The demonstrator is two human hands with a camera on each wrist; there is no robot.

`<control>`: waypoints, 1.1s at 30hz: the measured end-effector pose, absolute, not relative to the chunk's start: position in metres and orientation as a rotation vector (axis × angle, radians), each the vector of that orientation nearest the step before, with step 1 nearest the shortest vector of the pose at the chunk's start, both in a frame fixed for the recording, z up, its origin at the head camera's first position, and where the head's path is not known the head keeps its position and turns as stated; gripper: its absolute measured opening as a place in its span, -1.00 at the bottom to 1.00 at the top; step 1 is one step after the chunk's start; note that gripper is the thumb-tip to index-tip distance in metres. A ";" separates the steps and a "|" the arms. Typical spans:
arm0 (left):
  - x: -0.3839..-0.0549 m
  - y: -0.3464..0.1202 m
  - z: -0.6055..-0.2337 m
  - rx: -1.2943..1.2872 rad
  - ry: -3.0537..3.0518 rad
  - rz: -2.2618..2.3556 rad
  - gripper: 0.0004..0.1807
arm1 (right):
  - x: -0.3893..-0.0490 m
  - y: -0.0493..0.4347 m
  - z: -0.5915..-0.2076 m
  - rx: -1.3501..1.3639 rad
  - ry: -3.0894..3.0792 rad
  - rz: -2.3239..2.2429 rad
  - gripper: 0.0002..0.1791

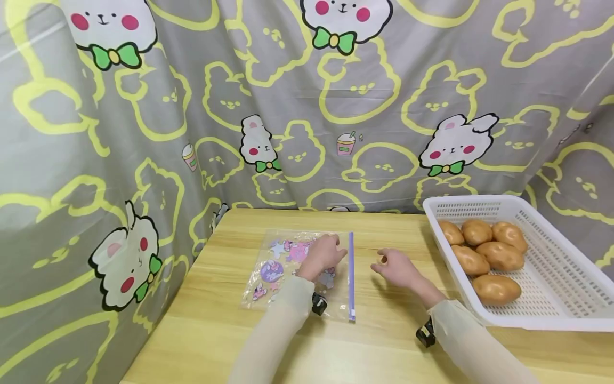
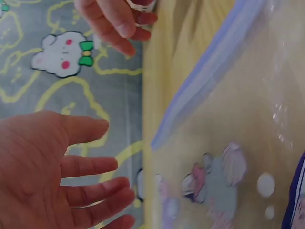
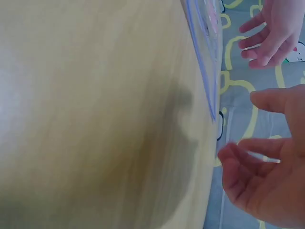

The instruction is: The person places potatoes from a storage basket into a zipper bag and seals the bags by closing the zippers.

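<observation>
A clear zip bag [image 1: 302, 298] printed with pink and purple cartoon figures lies flat on the wooden table, its purple zip edge [image 1: 352, 266] toward the right. Over the bag hovers my left hand [image 1: 324, 256], holding nothing; in the left wrist view its fingers [image 2: 95, 167] are spread and fairly straight above the plastic. To the right of the zip edge, my right hand [image 1: 398, 268] is held above the bare wood. Its fingers bend loosely with the thumb apart, and nothing is between them in the right wrist view, where its shadow falls on the table.
On the right stands a white plastic basket [image 1: 551, 282] with several brown potatoes [image 1: 496, 289] grouped at its left side. Wooden tabletop [image 1: 384, 330] lies between bag and basket. A grey curtain [image 1: 297, 96] with cartoon prints hangs behind the table and along its left.
</observation>
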State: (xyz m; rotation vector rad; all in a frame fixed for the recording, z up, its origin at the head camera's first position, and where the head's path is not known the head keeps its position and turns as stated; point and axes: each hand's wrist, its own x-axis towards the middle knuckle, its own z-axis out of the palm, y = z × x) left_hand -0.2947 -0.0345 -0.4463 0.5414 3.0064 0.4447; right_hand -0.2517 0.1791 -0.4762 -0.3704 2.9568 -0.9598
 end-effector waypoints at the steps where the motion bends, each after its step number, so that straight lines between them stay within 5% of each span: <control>1: -0.297 -0.032 -0.448 0.543 2.991 0.446 -0.66 | -0.251 0.178 -0.477 -0.370 2.920 -1.003 -0.44; 6: -0.304 -0.019 -0.456 0.449 2.901 0.539 -0.79 | -0.248 0.178 -0.483 -0.380 2.788 -1.109 -0.52; 14: -0.308 -0.001 -0.471 0.187 2.800 0.673 -0.67 | -0.244 0.177 -0.486 -0.343 2.639 -1.289 -0.58; 22: -0.314 0.007 -0.484 0.200 2.902 0.503 -0.70 | -0.246 0.178 -0.495 -0.201 2.372 -1.531 -0.72; 33: -0.316 0.005 -0.482 0.214 2.843 0.728 -0.77 | -0.253 0.179 -0.506 -0.133 2.047 -1.746 -0.64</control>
